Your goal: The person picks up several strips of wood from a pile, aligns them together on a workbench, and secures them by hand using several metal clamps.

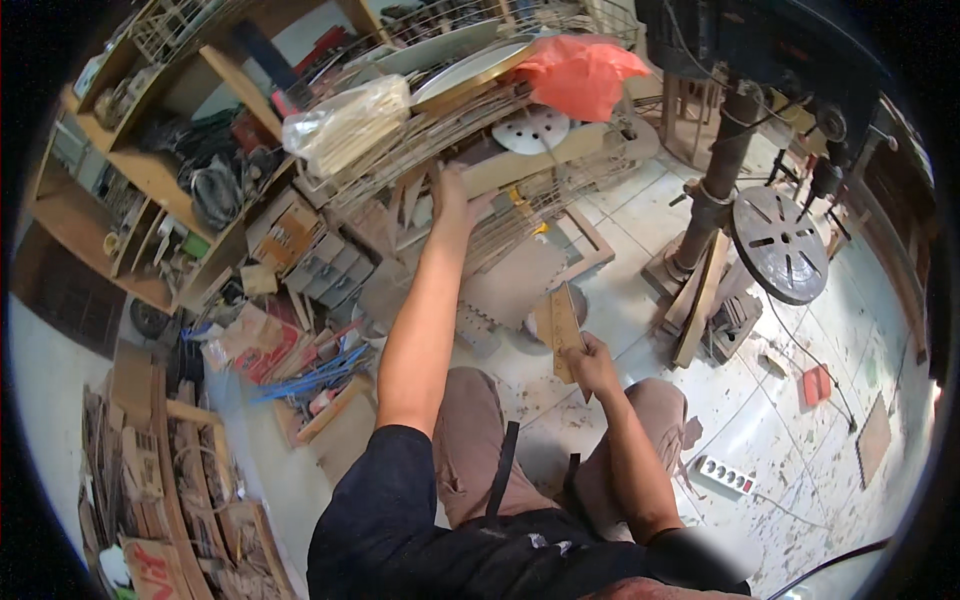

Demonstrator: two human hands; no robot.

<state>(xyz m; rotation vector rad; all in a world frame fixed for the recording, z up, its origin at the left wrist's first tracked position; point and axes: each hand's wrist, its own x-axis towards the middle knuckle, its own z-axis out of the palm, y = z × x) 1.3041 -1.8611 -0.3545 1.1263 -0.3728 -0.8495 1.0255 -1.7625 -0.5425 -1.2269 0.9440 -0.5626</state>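
Note:
My right hand (592, 368) is closed on the lower end of a flat tan wooden piece (560, 325) with a row of small marks or holes, held upright above my knees. With the arm stretched forward, my left hand (453, 200) reaches into the wire rack (500, 240), thumb spread away from the fingers. Its fingertips are partly lost among the wood offcuts (410, 200) there. Beside it lies a long pale board (530, 165). Below the rack a thin brown sheet (515, 280) and a wooden frame (590, 250) lean together.
A drill press with a round slotted table (780, 245) stands at right. On the floor are a white power strip (726, 475) and a red block (816, 384). Cluttered shelves (150, 180) line the left. A red plastic bag (580, 75) tops the rack, near a round white disc (530, 131).

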